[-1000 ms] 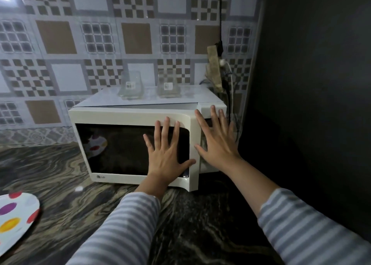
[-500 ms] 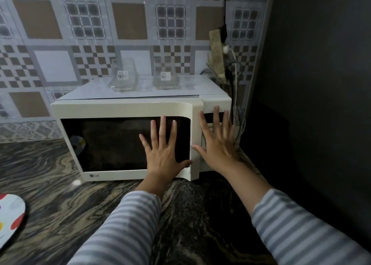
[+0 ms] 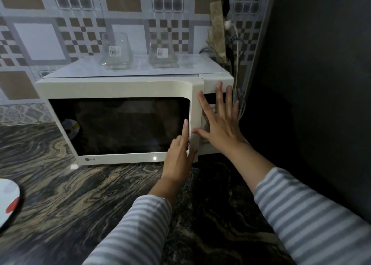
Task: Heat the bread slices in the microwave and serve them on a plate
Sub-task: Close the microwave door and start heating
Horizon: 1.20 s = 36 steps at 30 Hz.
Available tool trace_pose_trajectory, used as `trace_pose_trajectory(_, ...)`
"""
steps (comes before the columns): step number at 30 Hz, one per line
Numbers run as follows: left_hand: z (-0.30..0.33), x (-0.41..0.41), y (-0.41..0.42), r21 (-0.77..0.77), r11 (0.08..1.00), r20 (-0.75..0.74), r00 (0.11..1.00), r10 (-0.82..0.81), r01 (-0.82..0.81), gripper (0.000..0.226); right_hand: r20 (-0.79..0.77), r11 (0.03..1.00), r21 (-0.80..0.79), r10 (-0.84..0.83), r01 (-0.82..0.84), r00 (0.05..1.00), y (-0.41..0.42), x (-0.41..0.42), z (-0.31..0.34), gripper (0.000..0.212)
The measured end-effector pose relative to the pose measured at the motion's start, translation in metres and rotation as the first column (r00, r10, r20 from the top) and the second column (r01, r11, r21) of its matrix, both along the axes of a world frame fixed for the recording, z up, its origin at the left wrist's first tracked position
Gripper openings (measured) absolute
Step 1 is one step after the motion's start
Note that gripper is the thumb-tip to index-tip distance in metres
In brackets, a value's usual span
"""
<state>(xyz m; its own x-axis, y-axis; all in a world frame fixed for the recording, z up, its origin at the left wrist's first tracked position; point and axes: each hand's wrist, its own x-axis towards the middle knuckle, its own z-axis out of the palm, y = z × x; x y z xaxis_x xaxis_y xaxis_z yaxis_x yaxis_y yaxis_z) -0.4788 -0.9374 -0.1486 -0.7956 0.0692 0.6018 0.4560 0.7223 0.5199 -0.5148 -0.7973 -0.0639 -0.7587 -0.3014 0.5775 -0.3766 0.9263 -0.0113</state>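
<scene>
Fingers [image 3: 185,130] of left hand [image 3: 177,154] held together, tips hooked at door's right edge of microwave [image 3: 120,120]; right hand [image 3: 218,122] splayed flat on control panel, bracing. Door prob stiff, light, smooth; pull from that edge. Bread not visible. Plate [image 3: 9,200] far left on glossy marbled counter [image 3: 80,194]; dim corner w/ tiled wall.

Microwave [image 3: 120,90] cream, window black. Countertop [image 3: 60,184] dark swirled marble; sleeves [image 3: 311,214] grey-white striped. Plate [image 3: 8,200] white, red spot.

Single head-worn view, angled forward and down, close to microwave [image 3: 120,122] front, counter [image 3: 80,194] below
</scene>
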Motion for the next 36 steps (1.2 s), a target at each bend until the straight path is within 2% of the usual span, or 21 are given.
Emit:
trace_pose_trajectory(3, 0.001, -0.003, 0.005, 0.158, 0.984, 0.035, 0.996, -0.083, 0.077, 0.101, -0.031, 0.998, 0.042, 0.037, -0.036, 0.999, 0.001, -0.003, 0.01, 0.117)
trace_pose_trajectory(6, 0.0, -0.008, 0.004, 0.196, 0.975, 0.02, 0.994, -0.107, 0.101, 0.104, -0.035, 0.996, 0.059, 0.062, -0.06, 0.997, 0.001, -0.005, 0.014, 0.119)
trace_pose_trajectory(11, 0.001, -0.016, -0.003, 0.15, 0.988, 0.056, 0.997, -0.048, 0.039, 0.114, -0.044, 0.996, 0.031, 0.087, -0.085, 0.995, -0.002, -0.01, 0.01, 0.12)
trace_pose_trajectory(18, 0.003, -0.024, -0.001, 0.099, 0.995, 0.042, 0.999, -0.001, -0.003, 0.118, -0.066, 0.999, 0.03, 0.029, -0.027, 0.997, -0.007, -0.013, 0.007, 0.119)
trace_pose_trajectory(27, 0.007, -0.03, 0.004, 0.137, 0.99, 0.083, 0.997, 0.002, -0.014, 0.103, -0.112, 0.992, 0.088, -0.082, 0.092, 0.99, -0.015, -0.014, 0.003, 0.117)
trace_pose_trajectory(32, 0.011, -0.027, 0.001, 0.091, 0.995, 0.111, 0.993, -0.045, 0.035, 0.106, -0.064, 0.99, 0.115, -0.073, 0.08, 0.995, -0.013, -0.009, 0.007, 0.114)
trace_pose_trajectory(36, 0.0, -0.011, 0.002, 0.012, 0.998, 0.144, 0.987, -0.07, 0.069, 0.104, -0.003, 0.993, 0.114, -0.042, 0.042, 0.999, -0.004, 0.006, 0.001, 0.1)
